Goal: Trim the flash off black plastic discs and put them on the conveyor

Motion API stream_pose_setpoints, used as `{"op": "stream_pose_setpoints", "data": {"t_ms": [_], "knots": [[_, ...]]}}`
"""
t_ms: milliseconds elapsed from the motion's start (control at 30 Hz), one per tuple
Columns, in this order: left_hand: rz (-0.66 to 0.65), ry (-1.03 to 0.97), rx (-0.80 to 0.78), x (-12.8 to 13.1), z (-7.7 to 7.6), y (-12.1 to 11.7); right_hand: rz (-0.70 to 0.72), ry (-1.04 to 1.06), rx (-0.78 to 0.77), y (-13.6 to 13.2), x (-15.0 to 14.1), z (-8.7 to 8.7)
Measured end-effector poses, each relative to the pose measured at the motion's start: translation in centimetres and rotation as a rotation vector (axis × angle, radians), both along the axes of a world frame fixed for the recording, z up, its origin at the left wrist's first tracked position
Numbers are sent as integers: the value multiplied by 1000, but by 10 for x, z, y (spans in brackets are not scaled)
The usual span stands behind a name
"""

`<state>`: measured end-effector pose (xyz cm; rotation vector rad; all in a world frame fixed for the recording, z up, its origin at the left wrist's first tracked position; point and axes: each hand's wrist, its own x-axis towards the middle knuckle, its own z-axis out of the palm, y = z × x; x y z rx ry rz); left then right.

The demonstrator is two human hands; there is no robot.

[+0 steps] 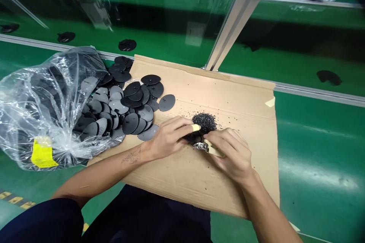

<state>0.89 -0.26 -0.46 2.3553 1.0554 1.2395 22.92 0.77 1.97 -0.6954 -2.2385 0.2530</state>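
My left hand (pixel 171 135), with yellow tape round one finger, is closed on a black oval plastic disc (pixel 191 138). Much of that disc is hidden by the fingers. My right hand (pixel 232 152) grips a small metal tool (pixel 201 145) whose shiny end touches or nearly touches the disc; its kind is not clear. Pale wrapping (pixel 214 149) shows at the right fingers. Just beyond both hands lies a heap of tiny black bits (pixel 204 122). To the left, several black oval discs (pixel 142 106) lie in a loose pile.
A cardboard sheet (pixel 182 174) lies under the work on a green table (pixel 319 159). A clear plastic bag (pixel 57 95) of discs with a yellow label (pixel 43 152) stands left. Behind the cardboard rise a metal post (pixel 234 19) and a transparent panel (pixel 159 19).
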Motion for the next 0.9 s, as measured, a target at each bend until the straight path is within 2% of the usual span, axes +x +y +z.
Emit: {"op": "stream_pose_setpoints", "data": {"t_ms": [133,233,367,533,900], "knots": [[22,99,12,-4,1,3,-13,49,27,0,2,-2],[28,35,-18,-4,3,3,-108,93,15,3,7,-2],[0,-91,-37,-3,4,3,-247,15,-22,9,15,0],[-74,-133,-69,-2,3,2,-150,-139,-8,13,19,-2],[-154,-232,-137,0,3,0,-120,-155,56,13,19,-2]]}}
